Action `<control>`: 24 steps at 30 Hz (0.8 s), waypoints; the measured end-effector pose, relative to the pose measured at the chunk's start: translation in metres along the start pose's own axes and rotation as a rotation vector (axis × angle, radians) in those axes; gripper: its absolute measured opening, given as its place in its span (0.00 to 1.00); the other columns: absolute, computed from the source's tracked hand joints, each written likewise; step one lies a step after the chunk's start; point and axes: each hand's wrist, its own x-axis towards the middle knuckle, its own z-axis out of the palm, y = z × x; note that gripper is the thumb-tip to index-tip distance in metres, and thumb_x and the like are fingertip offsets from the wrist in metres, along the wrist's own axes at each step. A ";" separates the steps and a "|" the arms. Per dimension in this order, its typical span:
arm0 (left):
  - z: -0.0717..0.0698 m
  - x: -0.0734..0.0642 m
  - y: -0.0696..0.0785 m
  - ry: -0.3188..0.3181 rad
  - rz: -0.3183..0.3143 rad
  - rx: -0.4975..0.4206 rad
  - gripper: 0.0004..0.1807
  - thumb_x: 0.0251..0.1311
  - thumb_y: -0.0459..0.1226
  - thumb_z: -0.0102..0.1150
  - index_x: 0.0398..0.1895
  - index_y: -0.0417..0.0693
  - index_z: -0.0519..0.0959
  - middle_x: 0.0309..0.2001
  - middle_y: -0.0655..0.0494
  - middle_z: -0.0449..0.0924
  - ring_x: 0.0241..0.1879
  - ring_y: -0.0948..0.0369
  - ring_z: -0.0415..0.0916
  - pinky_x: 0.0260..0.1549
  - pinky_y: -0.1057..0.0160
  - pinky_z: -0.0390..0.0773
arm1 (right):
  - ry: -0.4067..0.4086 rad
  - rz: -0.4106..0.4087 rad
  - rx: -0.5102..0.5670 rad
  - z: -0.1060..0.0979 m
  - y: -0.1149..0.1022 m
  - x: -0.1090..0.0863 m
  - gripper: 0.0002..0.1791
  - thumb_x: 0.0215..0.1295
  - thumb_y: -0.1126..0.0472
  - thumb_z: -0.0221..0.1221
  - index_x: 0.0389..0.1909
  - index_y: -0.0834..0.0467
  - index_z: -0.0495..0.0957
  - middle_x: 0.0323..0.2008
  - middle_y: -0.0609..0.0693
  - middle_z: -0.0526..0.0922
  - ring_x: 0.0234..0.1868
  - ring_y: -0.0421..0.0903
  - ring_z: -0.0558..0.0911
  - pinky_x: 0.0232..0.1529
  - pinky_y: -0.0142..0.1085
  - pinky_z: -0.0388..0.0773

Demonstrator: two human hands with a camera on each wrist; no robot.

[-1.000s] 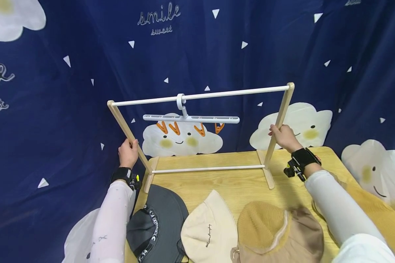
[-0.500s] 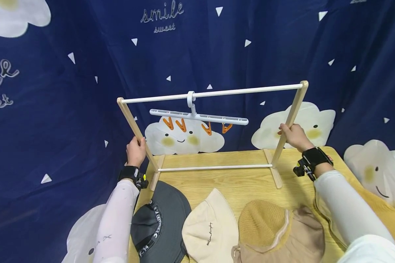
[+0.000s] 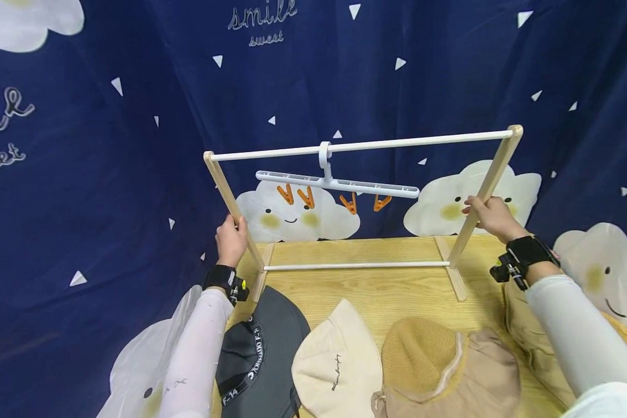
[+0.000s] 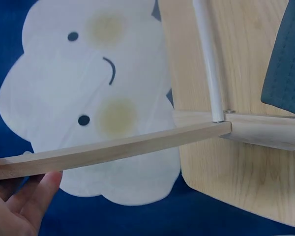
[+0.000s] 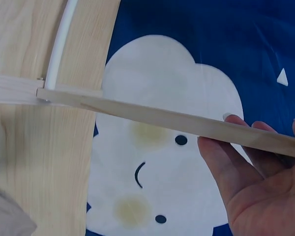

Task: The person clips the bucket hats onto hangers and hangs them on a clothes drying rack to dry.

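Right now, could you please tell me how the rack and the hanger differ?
The rack has pale wooden posts; the hanger is white with orange clips. The rack spans wider than the hanger. The left hand and right hand hold the rack, while the hanger hangs untouched from its top rod. White appears in both.

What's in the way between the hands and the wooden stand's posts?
Nothing that I can see. The left hand holds the left post, and the right hand holds the right post. The hats lie lower, on the table.
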 end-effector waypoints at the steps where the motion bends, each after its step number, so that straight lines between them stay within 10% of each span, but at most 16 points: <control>1: 0.003 -0.001 0.001 0.004 -0.001 0.005 0.13 0.76 0.40 0.56 0.42 0.37 0.79 0.38 0.34 0.87 0.40 0.34 0.85 0.44 0.37 0.78 | -0.005 0.001 -0.003 -0.003 0.001 0.000 0.35 0.85 0.50 0.34 0.65 0.81 0.67 0.59 0.83 0.74 0.62 0.76 0.74 0.55 0.58 0.79; 7: 0.012 -0.004 0.010 0.025 0.021 0.002 0.13 0.76 0.41 0.56 0.42 0.38 0.79 0.35 0.36 0.86 0.36 0.35 0.85 0.39 0.38 0.78 | -0.009 -0.010 -0.030 -0.016 0.008 -0.002 0.34 0.85 0.50 0.34 0.66 0.80 0.66 0.60 0.82 0.74 0.60 0.71 0.79 0.56 0.62 0.77; 17: 0.017 -0.013 0.016 0.016 0.013 0.000 0.14 0.77 0.42 0.54 0.43 0.38 0.79 0.33 0.38 0.85 0.33 0.38 0.85 0.36 0.39 0.80 | -0.029 -0.005 -0.037 -0.025 0.019 -0.003 0.32 0.85 0.52 0.36 0.65 0.79 0.68 0.58 0.80 0.76 0.39 0.22 0.76 0.43 0.38 0.83; 20: 0.020 -0.013 0.017 0.005 0.027 0.017 0.15 0.79 0.43 0.52 0.43 0.39 0.79 0.33 0.39 0.85 0.34 0.38 0.85 0.37 0.40 0.80 | -0.029 0.000 -0.057 -0.028 0.021 -0.004 0.33 0.86 0.51 0.35 0.65 0.79 0.67 0.59 0.80 0.76 0.43 0.30 0.81 0.48 0.49 0.84; 24: 0.023 -0.016 0.019 -0.002 0.031 0.027 0.16 0.79 0.44 0.51 0.42 0.39 0.78 0.32 0.39 0.85 0.33 0.38 0.85 0.36 0.39 0.80 | -0.029 0.012 -0.059 -0.029 0.023 -0.005 0.33 0.86 0.51 0.34 0.67 0.79 0.65 0.60 0.80 0.75 0.57 0.65 0.81 0.56 0.67 0.76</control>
